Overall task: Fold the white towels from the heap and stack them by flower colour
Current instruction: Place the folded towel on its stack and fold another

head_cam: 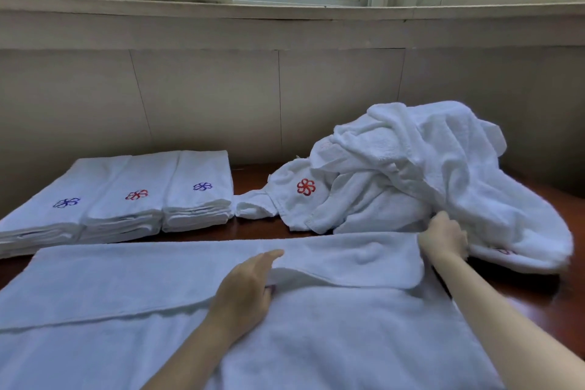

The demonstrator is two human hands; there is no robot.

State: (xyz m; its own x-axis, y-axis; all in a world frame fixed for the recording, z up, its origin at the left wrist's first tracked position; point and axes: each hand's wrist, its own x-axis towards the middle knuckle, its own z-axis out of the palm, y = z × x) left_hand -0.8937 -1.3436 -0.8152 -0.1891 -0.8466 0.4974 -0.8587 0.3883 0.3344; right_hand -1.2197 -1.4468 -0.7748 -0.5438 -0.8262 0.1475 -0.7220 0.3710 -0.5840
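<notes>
A white towel (133, 282) lies spread across the near table, its far long edge folded over toward me. My left hand (247, 288) pinches that folded edge at the middle, thumb under the flap. My right hand (443, 237) grips the towel's far right corner, beside the heap. The heap of white towels (411, 168) sits at the right rear; one of its towels shows a red flower (306, 187). At the left rear stand three folded stacks: blue flower (66, 203), red flower (136, 195), blue flower (202, 186).
The dark wooden table (253, 177) shows between the stacks and the heap and at the right edge. A pale wall with a window sill runs close behind the table.
</notes>
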